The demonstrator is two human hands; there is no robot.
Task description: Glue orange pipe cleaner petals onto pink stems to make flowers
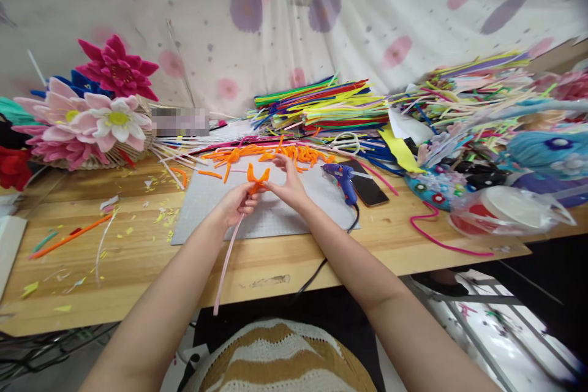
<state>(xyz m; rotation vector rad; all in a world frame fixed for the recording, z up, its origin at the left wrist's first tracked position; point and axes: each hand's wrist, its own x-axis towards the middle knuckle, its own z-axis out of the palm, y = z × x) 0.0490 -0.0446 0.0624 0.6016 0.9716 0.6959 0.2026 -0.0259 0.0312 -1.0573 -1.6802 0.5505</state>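
Note:
My left hand point(239, 203) is closed around the base of an orange fuzzy flower piece point(258, 176), whose petals stick up above the fingers. From under that hand a pale pink stem point(225, 272) hangs down past the table's front edge. My right hand point(287, 182) is beside the piece, its thumb against the orange base and its other fingers spread upward and apart. Behind the hands, more orange fuzzy pieces point(298, 153) lie along the back of the grey mat point(197, 214).
A blue glue gun point(343, 180) rests at the mat's right, beside a dark phone point(370, 190); its cord runs off the front edge. Bundled colourful pipe cleaners point(331, 104) lie behind. Fuzzy flowers point(117, 67) stand left, a plastic-wrapped tub point(505, 208) right. Yellow scraps dot the wooden table point(151, 269).

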